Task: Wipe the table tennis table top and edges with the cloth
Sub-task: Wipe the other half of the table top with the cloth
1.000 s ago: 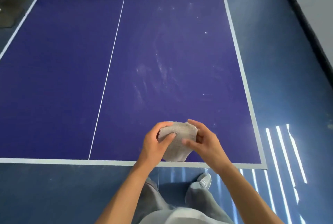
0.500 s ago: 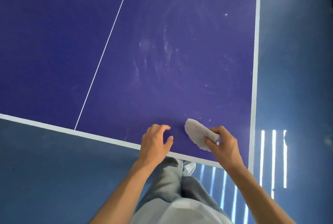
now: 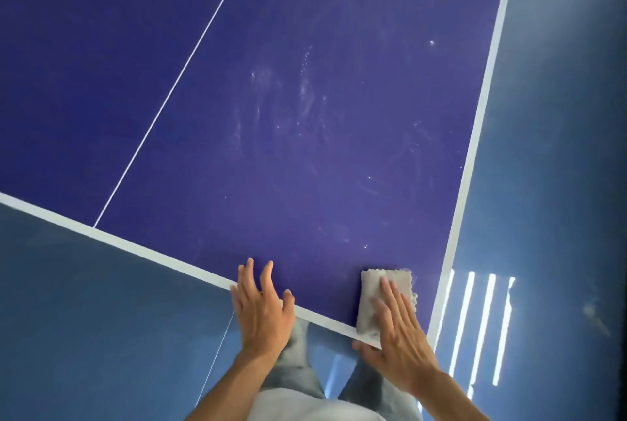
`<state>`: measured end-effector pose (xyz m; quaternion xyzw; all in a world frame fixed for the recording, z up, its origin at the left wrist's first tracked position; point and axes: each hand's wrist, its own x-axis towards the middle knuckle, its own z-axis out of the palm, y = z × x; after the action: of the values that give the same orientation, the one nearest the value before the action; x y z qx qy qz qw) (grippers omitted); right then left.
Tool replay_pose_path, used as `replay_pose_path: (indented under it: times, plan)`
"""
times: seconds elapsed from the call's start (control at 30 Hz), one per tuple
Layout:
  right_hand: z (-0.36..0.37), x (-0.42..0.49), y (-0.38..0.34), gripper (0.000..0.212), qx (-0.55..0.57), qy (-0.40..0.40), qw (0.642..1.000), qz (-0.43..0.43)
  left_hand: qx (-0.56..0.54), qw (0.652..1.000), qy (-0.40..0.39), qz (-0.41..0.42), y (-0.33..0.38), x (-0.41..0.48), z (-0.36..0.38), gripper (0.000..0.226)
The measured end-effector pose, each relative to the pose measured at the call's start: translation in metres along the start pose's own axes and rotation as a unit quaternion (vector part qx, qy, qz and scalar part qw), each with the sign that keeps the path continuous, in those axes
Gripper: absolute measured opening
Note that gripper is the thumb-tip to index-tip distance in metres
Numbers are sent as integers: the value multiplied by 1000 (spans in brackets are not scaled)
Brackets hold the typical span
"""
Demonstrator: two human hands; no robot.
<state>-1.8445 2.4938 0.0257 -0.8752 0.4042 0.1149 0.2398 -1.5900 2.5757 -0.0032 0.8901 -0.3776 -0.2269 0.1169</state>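
Grey nubby cloth [image 3: 375,288], folded to a rough rectangle with frayed edges, lies on the table [image 3: 210,88] at its near edge, close to the near right corner, overlapping the white border [image 3: 152,251]. I have the right hand [image 3: 402,346] flat on it, fingers straight and together, thumb out past the edge, pressing rather than gripping. Further left, the left hand [image 3: 263,313] is over the same edge, fingers straight and spread, holding nothing. Pale dusty smears [image 3: 305,95] mark the smooth dark blue top's right half
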Motion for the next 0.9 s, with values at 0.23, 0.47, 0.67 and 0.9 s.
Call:
replay_pose_path:
  times: [0.23,0.47,0.67,0.9]
  plan:
    - [16,35,29,68,-71,-2,993,-90,-149,975,95,-135,46,-16,56,59]
    - [15,17,129,63,-136,0,955,-265,-239,900,241,-272,92,-4,85,47]
    - [-4,30,179,66,-131,39,976,-168,-188,896,290,-279,92,1,98,44]
    - [19,87,70,68,-110,69,978,-161,-178,892,311,-277,88,2,102,42]
